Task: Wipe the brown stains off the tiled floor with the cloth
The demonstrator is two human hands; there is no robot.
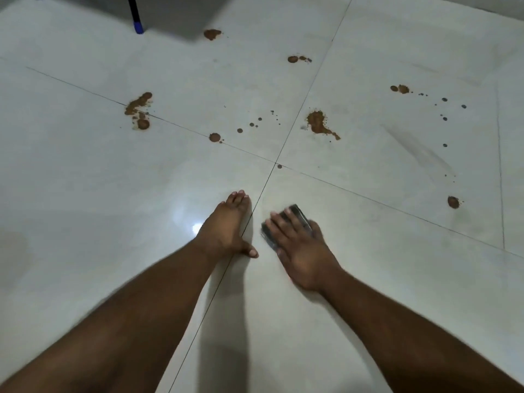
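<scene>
Several brown stains mark the white tiled floor [368, 251]: a long one at the left [139, 109], a splash near the middle [317, 123], small blots at the back [212, 34] and one at the right [453, 202]. My right hand [297, 248] lies flat with straight fingers on a dark grey folded cloth [297, 215], pressing it to the floor near the tile joint. My left hand [226, 225] rests flat on the floor beside it, fingers straight, holding nothing. Both hands are well short of the stains.
A black leg with a blue foot [138, 26] stands at the top left, next to a grey shadowed shape [175, 15]. Small dark droplets [259, 120] dot the tiles between the stains. A faint grey smear [416, 148] crosses the right tile.
</scene>
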